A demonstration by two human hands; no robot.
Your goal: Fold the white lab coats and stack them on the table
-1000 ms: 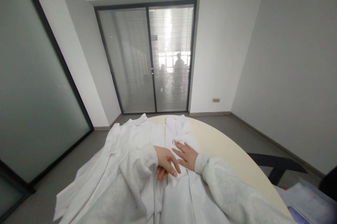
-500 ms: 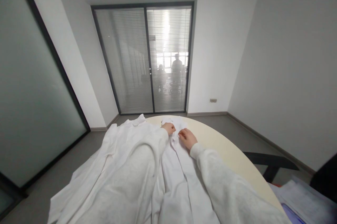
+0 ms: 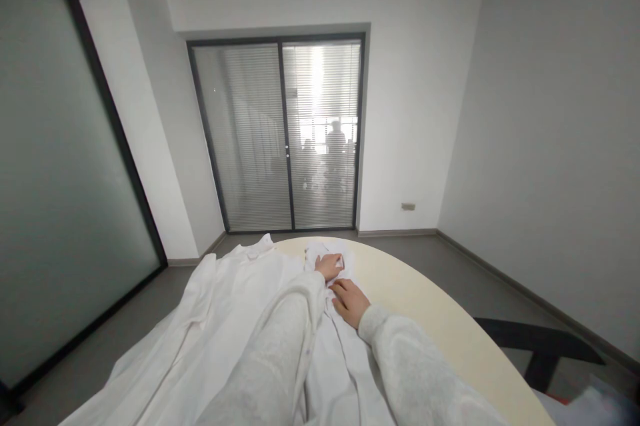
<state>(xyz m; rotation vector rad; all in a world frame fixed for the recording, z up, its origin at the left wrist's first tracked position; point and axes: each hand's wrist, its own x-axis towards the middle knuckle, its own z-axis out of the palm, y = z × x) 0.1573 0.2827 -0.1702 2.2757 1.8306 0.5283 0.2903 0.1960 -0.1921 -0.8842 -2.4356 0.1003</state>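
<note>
A white garment (image 3: 220, 319) lies spread along a cream oval table (image 3: 430, 319), hanging off its left edge. My left hand (image 3: 330, 266) rests at the garment's far end near the collar, fingers stretched forward and flat on the cloth. Just behind it, my right hand (image 3: 350, 301) presses on the garment with its fingers curled toward the left hand. Both arms wear pale knitted sleeves.
Sliding glass doors with blinds (image 3: 285, 139) stand at the far wall, with people in silhouette (image 3: 335, 146) behind them. A frosted glass partition (image 3: 55, 213) runs along the left. A dark chair (image 3: 545, 346) stands at the table's right. Papers (image 3: 595, 406) lie at the lower right.
Both hands slid from the middle of the garment to its far end near the collar. The left hand went from pinching cloth to lying flat. The camera tilted upward.
</note>
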